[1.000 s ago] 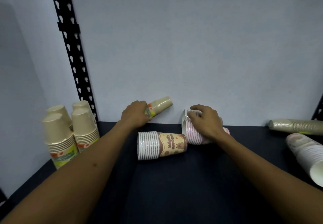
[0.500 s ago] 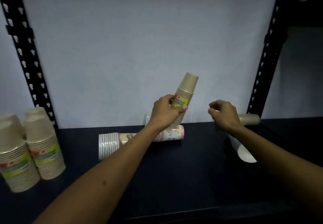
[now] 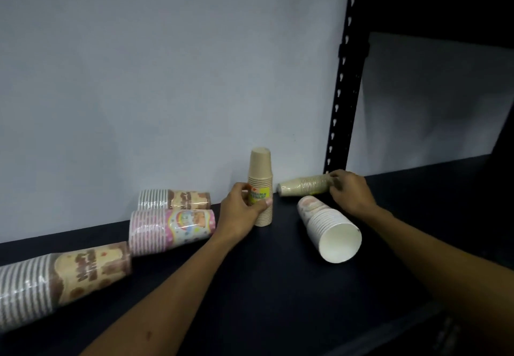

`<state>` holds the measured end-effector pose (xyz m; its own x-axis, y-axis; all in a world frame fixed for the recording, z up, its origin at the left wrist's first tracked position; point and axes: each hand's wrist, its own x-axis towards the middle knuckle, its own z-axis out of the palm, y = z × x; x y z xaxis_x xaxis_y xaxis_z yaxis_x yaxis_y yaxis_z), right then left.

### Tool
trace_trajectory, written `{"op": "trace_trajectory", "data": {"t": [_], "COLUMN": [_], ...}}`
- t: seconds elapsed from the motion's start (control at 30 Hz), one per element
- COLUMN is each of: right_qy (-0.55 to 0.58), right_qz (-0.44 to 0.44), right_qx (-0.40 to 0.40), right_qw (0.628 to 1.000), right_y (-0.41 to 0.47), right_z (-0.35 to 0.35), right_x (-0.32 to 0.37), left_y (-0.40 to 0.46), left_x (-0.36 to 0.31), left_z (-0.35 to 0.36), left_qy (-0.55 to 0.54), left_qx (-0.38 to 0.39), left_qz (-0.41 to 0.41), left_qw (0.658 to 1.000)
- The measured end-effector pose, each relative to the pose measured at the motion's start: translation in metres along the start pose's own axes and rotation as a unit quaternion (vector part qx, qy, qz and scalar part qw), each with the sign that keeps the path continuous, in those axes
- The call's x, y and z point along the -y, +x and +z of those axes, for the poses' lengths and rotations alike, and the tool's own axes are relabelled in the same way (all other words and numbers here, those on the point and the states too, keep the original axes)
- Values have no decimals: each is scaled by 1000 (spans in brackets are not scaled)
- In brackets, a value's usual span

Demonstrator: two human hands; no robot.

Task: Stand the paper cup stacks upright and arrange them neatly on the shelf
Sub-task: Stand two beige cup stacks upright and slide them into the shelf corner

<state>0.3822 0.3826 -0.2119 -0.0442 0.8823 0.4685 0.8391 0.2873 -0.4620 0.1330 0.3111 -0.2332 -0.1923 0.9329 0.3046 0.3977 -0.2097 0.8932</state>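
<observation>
One tan cup stack stands up on the dark shelf (five other stacks lie down)

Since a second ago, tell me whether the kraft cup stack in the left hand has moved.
Yes. The kraft cup stack went from lying by the wall to standing upright on the shelf, rightward toward the black upright post.

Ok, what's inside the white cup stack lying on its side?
The white stack has its open mouth toward the camera; only a bare white interior shows. Its deepest part cannot be seen.
</observation>
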Motion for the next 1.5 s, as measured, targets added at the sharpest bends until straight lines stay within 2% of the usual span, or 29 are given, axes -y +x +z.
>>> {"op": "trace_trajectory", "data": {"t": [0.23,0.4,0.53,0.63,0.77,0.87,1.03,1.37,1.5], "right_qy": [-109,-222,-254,-185,-39,102,203,292,363], "right_qz": [-103,-92,-91,-67,10,46,62,-27,-52], "right_qx": [66,51,23,-6,-45,-70,-61,-57,-19], "right_qw": [986,969,963,980,998,991,975,954,930], "right_y": [27,38,32,17,-2,-23,-52,-86,-115], "right_z": [25,38,38,33,18,-1,-37,-74,-62], "right_x": [-19,-23,-23,-24,-23,-16,3,87,125], "left_y": [27,33,29,24,16,8,-17,-86,-111], "left_x": [21,24,24,24,19,15,9,-5,-8], "left_z": [11,12,13,12,12,12,4,-24,-46], "left_qy": [-30,-56,11,36,59,78,78,55,52], "left_qx": [3,19,51,55,47,36,30,-13,-34], "left_qz": [21,16,15,15,16,11,7,-19,-22], "left_qw": [999,998,999,998,997,996,996,998,998]}}
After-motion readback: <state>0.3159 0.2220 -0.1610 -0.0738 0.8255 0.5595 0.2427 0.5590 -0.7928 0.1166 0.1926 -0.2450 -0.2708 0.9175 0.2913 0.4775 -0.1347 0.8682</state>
